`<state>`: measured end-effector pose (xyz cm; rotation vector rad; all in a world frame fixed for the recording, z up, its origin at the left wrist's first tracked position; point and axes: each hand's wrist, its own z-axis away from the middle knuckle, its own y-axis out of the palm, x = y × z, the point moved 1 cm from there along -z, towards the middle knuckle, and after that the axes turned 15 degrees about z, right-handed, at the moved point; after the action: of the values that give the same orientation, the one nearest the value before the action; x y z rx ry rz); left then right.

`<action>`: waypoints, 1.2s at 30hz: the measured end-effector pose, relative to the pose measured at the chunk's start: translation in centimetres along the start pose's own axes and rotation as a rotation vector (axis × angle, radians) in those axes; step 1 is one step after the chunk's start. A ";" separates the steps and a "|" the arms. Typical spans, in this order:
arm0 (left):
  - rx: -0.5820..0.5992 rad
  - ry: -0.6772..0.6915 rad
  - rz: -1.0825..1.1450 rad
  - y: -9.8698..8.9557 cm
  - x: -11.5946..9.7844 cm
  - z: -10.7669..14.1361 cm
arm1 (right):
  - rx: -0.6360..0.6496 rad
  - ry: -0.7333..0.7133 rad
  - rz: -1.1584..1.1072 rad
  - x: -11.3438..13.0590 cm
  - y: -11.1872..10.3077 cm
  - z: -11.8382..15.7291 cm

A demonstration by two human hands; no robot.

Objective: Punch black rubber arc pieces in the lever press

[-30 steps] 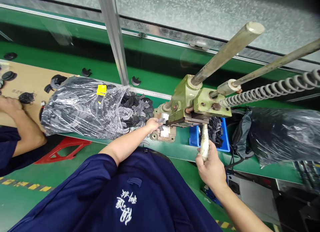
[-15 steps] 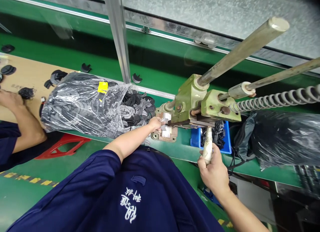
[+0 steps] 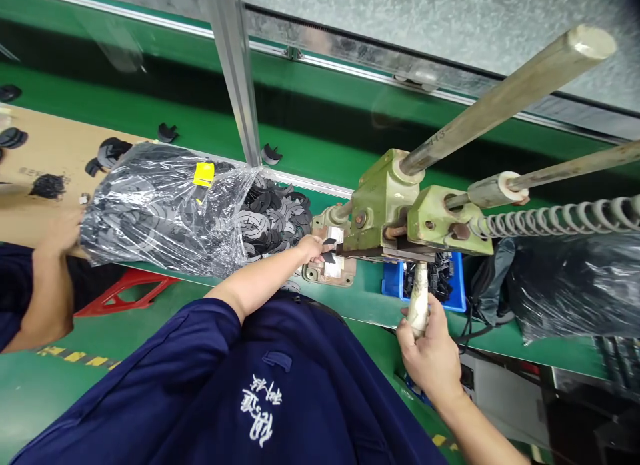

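Left hand pinches a small black piece at the die of a green hand press, right hand clenched around the press's white lever handle. Nearby: a clear plastic bag of black pieces, a loose heap of them, a blue bin, and a co-worker's hand beside the bag.

Your press casting is green-painted metal, slightly rough, its rods dull worn steel, its handle scuffed and off-white. Your jacket is matt navy cloth, the plastic bag glossy, the cardboard sheet matt, the bin smooth blue plastic.
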<state>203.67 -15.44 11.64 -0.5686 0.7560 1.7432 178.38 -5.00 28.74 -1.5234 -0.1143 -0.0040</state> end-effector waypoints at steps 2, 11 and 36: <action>-0.029 0.018 -0.088 0.0 -0.1 0.2 | 0.005 0.005 0.006 -0.1 0.1 0.0; -0.197 0.224 -0.654 1.2 -1.9 1.4 | 0.021 0.019 0.000 -0.2 0.0 0.0; -0.026 0.148 -0.002 -0.8 -1.5 4.7 | -0.015 -0.018 -0.035 0.5 -0.3 0.0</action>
<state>204.80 -12.82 15.74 -0.7215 0.8367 1.7252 178.80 -4.96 29.12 -1.5360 -0.1560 -0.0190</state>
